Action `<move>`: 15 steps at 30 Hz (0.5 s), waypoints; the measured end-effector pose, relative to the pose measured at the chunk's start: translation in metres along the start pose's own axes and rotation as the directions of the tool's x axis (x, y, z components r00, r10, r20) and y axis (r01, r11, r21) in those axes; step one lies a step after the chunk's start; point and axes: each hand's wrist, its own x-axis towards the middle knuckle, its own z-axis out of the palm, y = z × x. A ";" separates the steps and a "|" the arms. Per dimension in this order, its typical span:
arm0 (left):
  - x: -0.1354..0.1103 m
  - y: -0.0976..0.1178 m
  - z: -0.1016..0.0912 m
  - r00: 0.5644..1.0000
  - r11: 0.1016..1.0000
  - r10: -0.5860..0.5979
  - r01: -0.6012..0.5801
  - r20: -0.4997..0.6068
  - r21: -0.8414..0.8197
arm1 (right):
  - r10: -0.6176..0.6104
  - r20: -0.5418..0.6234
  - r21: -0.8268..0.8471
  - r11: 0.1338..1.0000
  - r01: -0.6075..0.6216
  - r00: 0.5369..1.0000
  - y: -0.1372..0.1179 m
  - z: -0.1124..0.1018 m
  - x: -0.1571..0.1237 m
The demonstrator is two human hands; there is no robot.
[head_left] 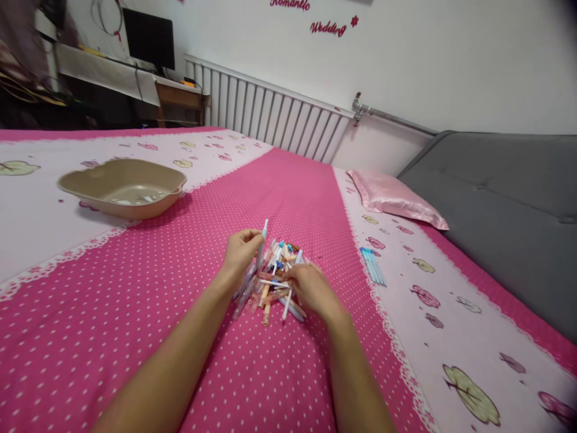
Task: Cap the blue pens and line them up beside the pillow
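Note:
My left hand [242, 254] pinches a pale blue pen [264, 231] and holds it upright at the left side of a loose pile of pens [270, 288]. White, peach, pale blue and clear pinkish pens lie crossed over one another there, some with small dark or blue decorations. Over the right side of the pile, my right hand [311, 287] has its fingers closed among the pens. What lies between those fingertips is hidden. Farther right, several blue pens [373, 266] lie side by side in a neat row on the bed cover.
A beige plastic basin [121, 207] sits on the pink-and-white bed cover [279, 186] at the left. A pink satin pillow [396, 198] lies near the grey headboard [496, 186]. Behind the bed are a white radiator [270, 108] and a desk with a monitor [149, 39].

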 end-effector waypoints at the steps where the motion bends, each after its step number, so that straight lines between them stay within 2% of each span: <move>1: 0.000 0.000 0.000 1.000 1.000 0.001 -0.001 -0.001 0.000 | 0.000 -0.004 0.035 0.999 0.000 1.000 0.002 -0.001 0.000; 3: 0.000 0.000 0.000 1.000 1.000 0.002 -0.002 0.000 0.001 | 0.037 -0.045 0.100 0.994 -0.033 0.998 0.008 -0.005 -0.001; 5: 0.001 0.000 -0.001 1.000 1.000 0.003 -0.003 0.003 0.000 | 0.132 -0.161 0.142 0.984 -0.110 0.978 0.017 -0.010 -0.003; 7: 0.002 -0.002 -0.001 1.000 1.000 0.004 -0.004 0.005 -0.005 | 0.253 -0.293 0.176 0.962 -0.208 0.922 0.030 -0.016 -0.005; 9: 0.003 -0.003 -0.001 1.000 1.000 0.004 -0.004 0.007 -0.011 | 0.404 -0.364 0.215 0.913 -0.346 0.839 0.044 -0.021 -0.008; 11: 0.003 -0.003 0.000 1.000 1.000 0.005 -0.004 0.010 -0.014 | 0.523 -0.335 0.238 0.852 -0.467 0.783 0.058 -0.022 -0.011; 13: 0.002 -0.003 0.000 1.000 1.000 0.004 -0.004 0.015 -0.016 | 0.567 -0.266 0.242 0.822 -0.515 0.780 0.069 -0.019 -0.013; 15: 0.002 -0.002 0.000 1.000 1.000 0.002 -0.001 0.020 -0.017 | 0.561 -0.214 0.248 0.823 -0.511 0.799 0.074 -0.011 -0.012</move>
